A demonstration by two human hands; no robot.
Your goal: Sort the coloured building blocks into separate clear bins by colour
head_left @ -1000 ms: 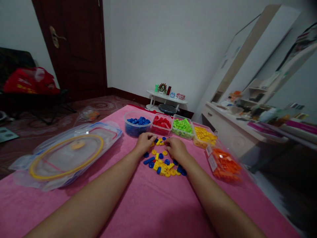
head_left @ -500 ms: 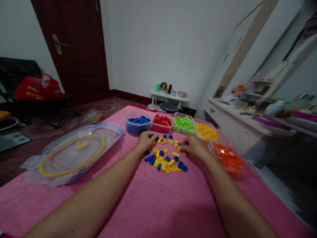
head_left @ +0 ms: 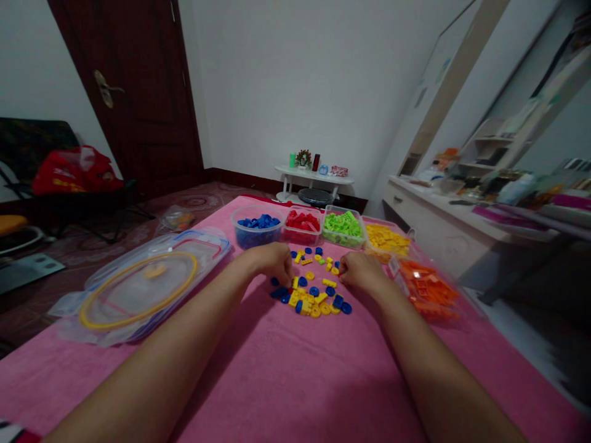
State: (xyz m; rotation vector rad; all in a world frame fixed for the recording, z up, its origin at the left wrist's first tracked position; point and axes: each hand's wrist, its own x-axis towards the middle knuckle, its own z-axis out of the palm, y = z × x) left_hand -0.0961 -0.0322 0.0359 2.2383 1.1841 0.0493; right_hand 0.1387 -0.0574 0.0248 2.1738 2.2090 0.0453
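Loose pcs [head_left: 307, 301] lie on the pink-covered table [head_left: 281, 375], btwn both hands & a bit nearer the wearer, prob. spread flat so each shows & fingertips can get at it. L hand [head_left: 276, 259] bends down over their left edge; R hand [head_left: 362, 269] curls at their right edge, next to a blue pc. Fingertips too small/hidden: can't tell if either hand is pinched on anything. Just beyond the hands, blue tub [head_left: 257, 240], red tub [head_left: 301, 236], green tub [head_left: 342, 240] & yellow tub [head_left: 375, 253] stand in a row, one colour ea., open-topped, prob. for short reach. Orange pack [head_left: 429, 290] is right of R hand; clear lids [head_left: 132, 292] left of L hand, prob. kept out of the way. Pcs look small, plastic, mostly yellow & dk blue, w/ a little red/green: blocks, bars, round discs, some heaped, some single.
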